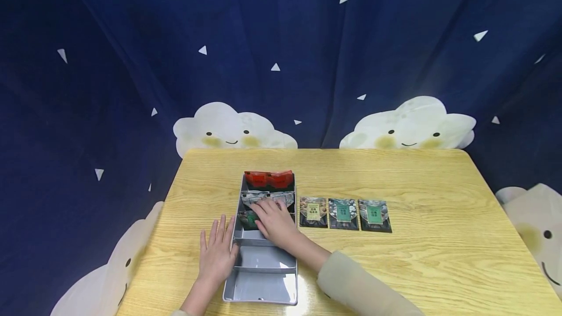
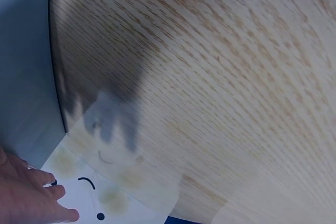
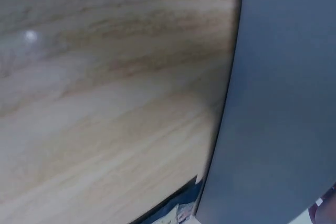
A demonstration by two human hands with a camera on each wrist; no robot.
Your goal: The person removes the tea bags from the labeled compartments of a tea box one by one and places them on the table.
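Observation:
A long grey divided box stands lengthwise on the table. My right hand reaches over its right wall, fingers on the upper edges of the grey-white packets. The thumb is spread down in front of a dark green packet, and the hand covers the right part of that compartment. Red packets fill the farthest compartment. My left hand lies along the box's left wall with its fingers extended and its thumb at the rim. In the left wrist view, that hand's fingers show beside the grey wall.
Three flat packets lie in a row right of the box: one with a yellow label, one with a teal label and one with a green label. The wooden table backs onto a dark blue curtain with clouds.

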